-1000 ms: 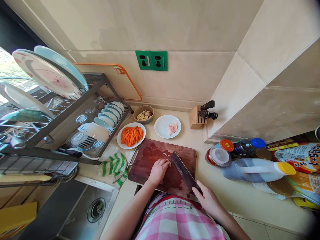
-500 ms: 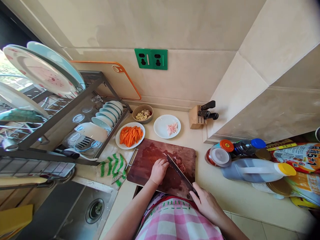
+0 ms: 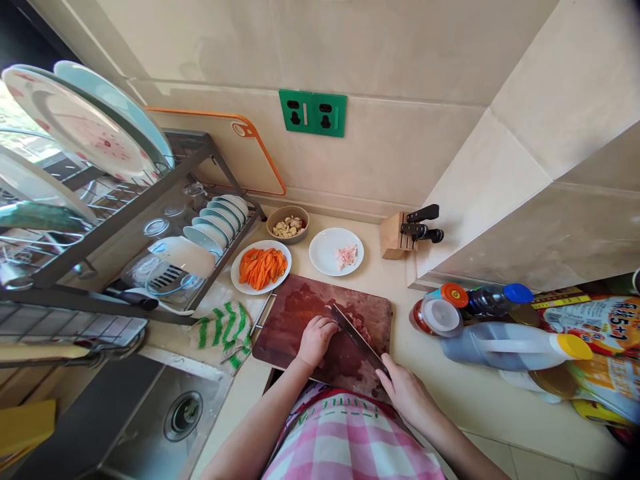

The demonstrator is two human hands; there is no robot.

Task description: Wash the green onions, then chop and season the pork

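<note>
A dark red-brown cutting board (image 3: 300, 313) lies on the counter in front of me. My right hand (image 3: 407, 390) grips the handle of a kitchen knife (image 3: 357, 340), whose blade slants up and left across the board. Small pieces of raw meat (image 3: 361, 325) lie just right of the blade. My left hand (image 3: 316, 340) rests on the board left of the knife, fingers curled and fingertips close to the blade. Whatever is under those fingertips is hidden. Behind the board stand a plate of sliced carrots (image 3: 263, 267) and a white plate (image 3: 325, 253) with pale pink chopped bits.
A bowl of garlic cloves (image 3: 289, 225) sits near the wall beside a dish rack (image 3: 200, 150). At the back right is a knife block (image 3: 393, 237). Bottles (image 3: 505, 345) and jars line the right side. A striped cloth (image 3: 225, 333) lies by the sink (image 3: 150, 447).
The view has shifted slightly. Both hands and the knife keep nearly the same place on the board, with the blade still beside the left fingertips.
</note>
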